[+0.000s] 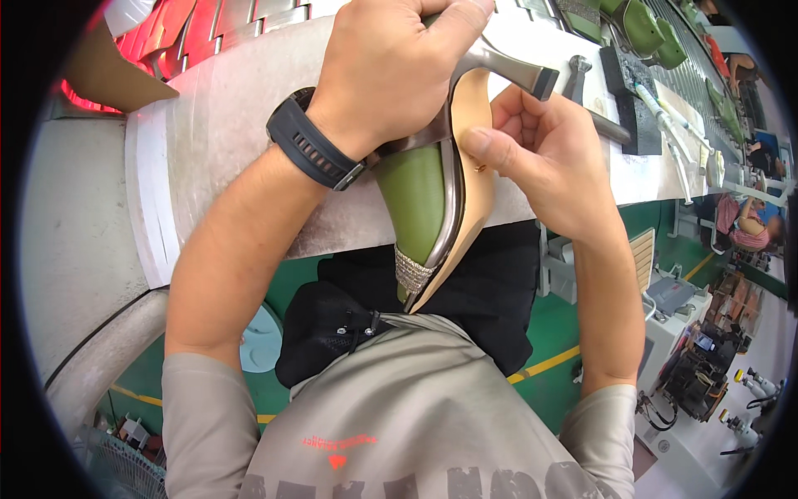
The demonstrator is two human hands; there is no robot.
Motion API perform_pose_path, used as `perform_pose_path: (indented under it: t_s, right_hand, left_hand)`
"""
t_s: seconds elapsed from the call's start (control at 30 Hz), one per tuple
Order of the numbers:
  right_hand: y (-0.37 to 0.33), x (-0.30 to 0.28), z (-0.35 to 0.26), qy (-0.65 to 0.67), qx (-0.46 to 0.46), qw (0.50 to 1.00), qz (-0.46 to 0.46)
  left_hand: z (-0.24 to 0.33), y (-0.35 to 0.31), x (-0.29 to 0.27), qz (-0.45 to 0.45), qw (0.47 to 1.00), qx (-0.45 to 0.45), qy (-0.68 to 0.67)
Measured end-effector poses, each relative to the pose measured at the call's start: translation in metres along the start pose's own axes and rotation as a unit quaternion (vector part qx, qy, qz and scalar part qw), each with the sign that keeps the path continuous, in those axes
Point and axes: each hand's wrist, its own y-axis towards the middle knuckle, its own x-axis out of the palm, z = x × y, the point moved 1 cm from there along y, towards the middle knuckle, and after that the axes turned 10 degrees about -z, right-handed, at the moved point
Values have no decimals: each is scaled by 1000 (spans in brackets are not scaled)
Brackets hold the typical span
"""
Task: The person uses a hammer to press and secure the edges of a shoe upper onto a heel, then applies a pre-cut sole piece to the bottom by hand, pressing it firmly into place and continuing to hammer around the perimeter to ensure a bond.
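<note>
A green high-heeled shoe [413, 195] is held tilted over the bench edge, its toe toward my body and its tan sole [472, 187] turned to the right. Its heel is dark bronze and shiny, and a glittering band crosses the toe. My left hand [395, 71], with a black watch on the wrist, is closed around the back part of the shoe. My right hand [553, 154] has its thumb pressed on the sole, close to a small shiny spot. The other right fingers curl in below the heel, partly hidden.
A pale workbench [224, 141] lies under my hands. To the right are a metal tool [575, 76], a black block [623, 79] and white-handled brushes [665, 116]. More green shoes [644, 33] stand on a conveyor. A brown curved sheet [112, 71] rises at left, and a light-blue stool [262, 341] stands below.
</note>
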Motion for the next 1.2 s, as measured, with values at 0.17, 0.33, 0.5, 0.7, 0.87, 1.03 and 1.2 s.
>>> perform_pose_path:
  t_s: [0.17,0.33,0.5,0.7,0.87,1.03,1.2]
  right_hand:
    - [-1,1,-4,43,-19,999,-7]
    - [-1,10,-7,14,-1,999,33]
    - [-3,12,3,-33,30,997,67]
    - [-18,20,15,203,-46,978,20]
    - [-13,28,4,152,-2,987,48]
    - [18,24,-14,56,-44,995,74]
    - [13,6,-41,-273,-124,948,105]
  left_hand:
    - [-11,0,1,11,1000,24,-7]
    - [4,-3,3,14,997,53,60]
    - [-3,2,1,7,999,35,18]
    - [-13,2,2,8,999,36,-31]
    - [5,-2,-9,-39,998,29,28]
    - [-21,3,-30,11,998,61,-15]
    - [-10,-69,-46,157,987,41,-17]
